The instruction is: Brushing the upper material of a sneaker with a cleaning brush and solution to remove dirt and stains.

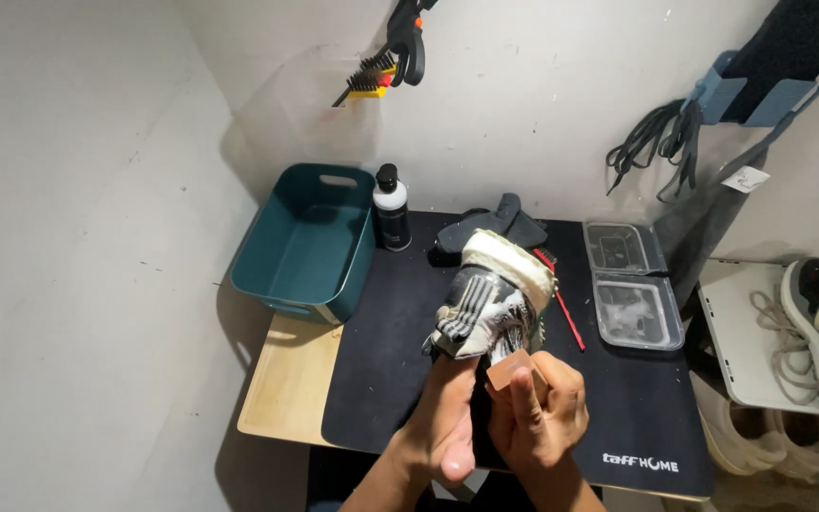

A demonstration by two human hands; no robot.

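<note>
Above the black mat (618,398) on the tabletop (286,384), the left hand (443,427) is pushed up inside a black-and-white striped sneaker (490,299) and holds it raised with its pale sole turned away, while the right hand (537,408) is closed around a small brownish block (509,368) pressed against the sneaker's near end. Behind the sneaker on the mat lie a red-handled brush (561,303) and a black-and-white bottle (391,209), with a teal bin (305,242) just left of the mat and two clear plastic trays (632,284) at its right edge.
</note>
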